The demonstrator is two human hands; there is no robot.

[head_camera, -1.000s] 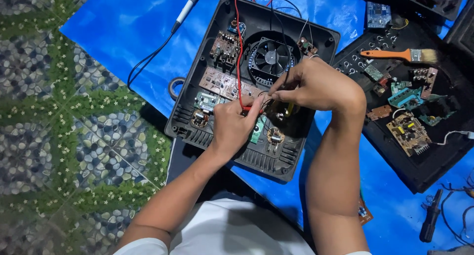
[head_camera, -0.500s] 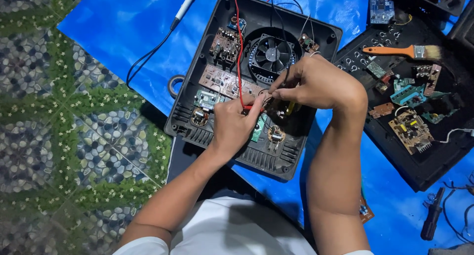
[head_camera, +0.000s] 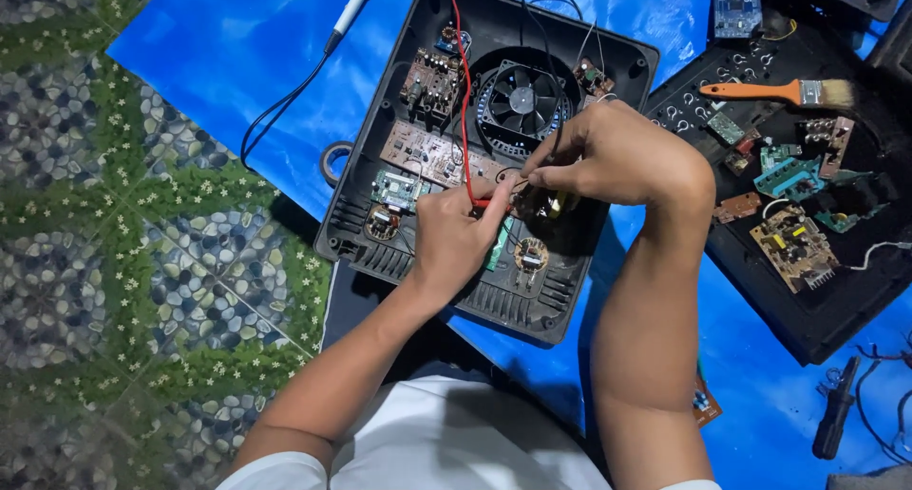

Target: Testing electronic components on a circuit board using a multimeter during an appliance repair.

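Note:
An opened black appliance housing [head_camera: 380,257] lies on a blue sheet, showing a round fan [head_camera: 521,99] and several small circuit boards [head_camera: 427,155]. My left hand [head_camera: 456,238] is closed on a red probe [head_camera: 483,203] whose red wire [head_camera: 463,82] runs up out of view. My right hand [head_camera: 617,153] pinches a thin black probe, its black wire [head_camera: 559,91] curving over the fan. Both tips meet at a component in the housing's middle, which my fingers mostly hide.
A second black tray [head_camera: 826,300] at the right holds loose boards and an orange-handled brush [head_camera: 779,92]. A soldering iron [head_camera: 350,10] lies at the top on the blue sheet [head_camera: 218,44]. A black tool [head_camera: 836,419] lies at the lower right. Patterned floor [head_camera: 114,262] fills the left.
Both hands stay on the same spot inside the housing. The view has shifted only slightly.

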